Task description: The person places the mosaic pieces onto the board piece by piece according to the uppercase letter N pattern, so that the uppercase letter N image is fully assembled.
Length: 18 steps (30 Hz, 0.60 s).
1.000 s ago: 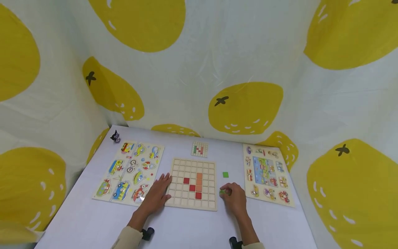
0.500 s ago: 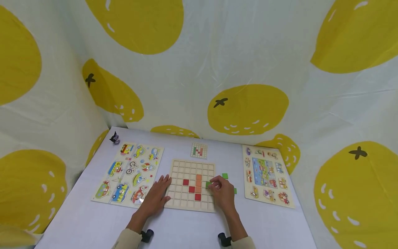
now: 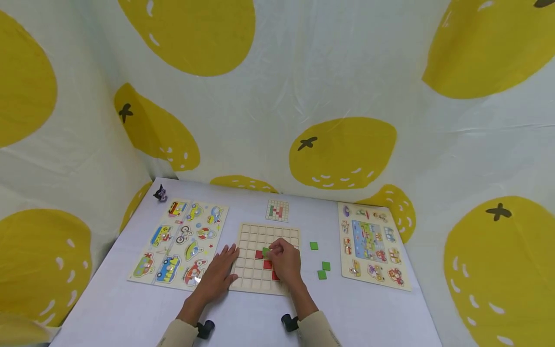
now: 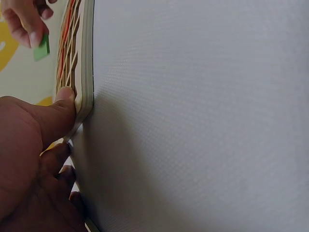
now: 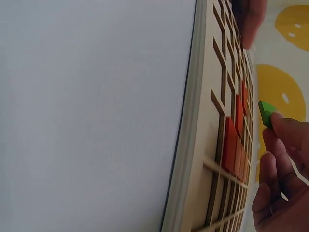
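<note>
My right hand (image 3: 286,262) pinches a green square tile (image 3: 266,252) between thumb and fingers, above the wooden grid board (image 3: 253,284). In the right wrist view the same green tile (image 5: 266,113) is tilted and held clear of the board. Red tiles (image 3: 258,254) sit in a diagonal of cells; orange tiles (image 5: 240,159) beside them are hidden by the hand in the head view. At the board's left edge rests my left hand (image 3: 218,270), its fingers extended, and its thumb (image 4: 60,113) touches the rim in the left wrist view.
Several green tiles (image 3: 322,274) lie right of the board. Behind it is a small pattern card (image 3: 277,210). Picture puzzle boards lie left (image 3: 178,241) and right (image 3: 375,246). A small dark figurine (image 3: 160,193) stands at the back left corner.
My right hand has moved left from the loose tiles beside the board, carrying a green tile over the middle cells. The left hand has stayed on the board's left edge.
</note>
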Each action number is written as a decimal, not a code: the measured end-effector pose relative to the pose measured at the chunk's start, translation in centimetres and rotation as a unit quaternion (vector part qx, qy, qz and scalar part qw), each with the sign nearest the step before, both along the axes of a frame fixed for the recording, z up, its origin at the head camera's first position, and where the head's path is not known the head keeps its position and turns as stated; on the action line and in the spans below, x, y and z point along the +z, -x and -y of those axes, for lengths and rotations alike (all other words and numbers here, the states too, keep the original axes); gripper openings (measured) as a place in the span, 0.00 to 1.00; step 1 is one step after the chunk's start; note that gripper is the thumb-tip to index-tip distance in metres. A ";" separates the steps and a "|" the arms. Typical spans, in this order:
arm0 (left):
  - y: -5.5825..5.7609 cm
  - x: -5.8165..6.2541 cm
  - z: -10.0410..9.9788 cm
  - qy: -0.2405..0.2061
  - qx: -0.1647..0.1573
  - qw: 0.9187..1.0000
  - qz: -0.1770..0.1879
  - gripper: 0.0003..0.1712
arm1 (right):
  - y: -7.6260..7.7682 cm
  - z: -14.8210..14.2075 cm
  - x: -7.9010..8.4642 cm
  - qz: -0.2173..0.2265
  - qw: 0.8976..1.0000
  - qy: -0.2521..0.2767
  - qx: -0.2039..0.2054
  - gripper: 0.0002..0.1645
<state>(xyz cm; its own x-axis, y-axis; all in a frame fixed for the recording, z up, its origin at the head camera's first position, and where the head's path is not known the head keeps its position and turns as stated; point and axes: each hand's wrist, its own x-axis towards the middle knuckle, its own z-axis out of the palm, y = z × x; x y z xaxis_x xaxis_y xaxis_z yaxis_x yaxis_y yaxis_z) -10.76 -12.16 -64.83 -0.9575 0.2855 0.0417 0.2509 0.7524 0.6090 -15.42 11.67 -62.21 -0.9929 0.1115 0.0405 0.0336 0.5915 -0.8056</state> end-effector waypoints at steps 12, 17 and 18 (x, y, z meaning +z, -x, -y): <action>0.1 -0.4 0.0 0.009 0.005 1.000 0.005 0.46 | 2.5 3.4 -0.9 -0.011 1.000 -0.018 0.010 0.09; 0.1 -0.1 -0.1 0.005 0.004 1.000 0.003 0.46 | 2.9 4.1 -0.6 -0.011 1.000 -0.028 0.009 0.08; 0.1 -0.1 -0.1 0.002 0.003 1.000 0.000 0.45 | 3.0 4.2 -0.5 -0.008 0.999 -0.033 0.009 0.08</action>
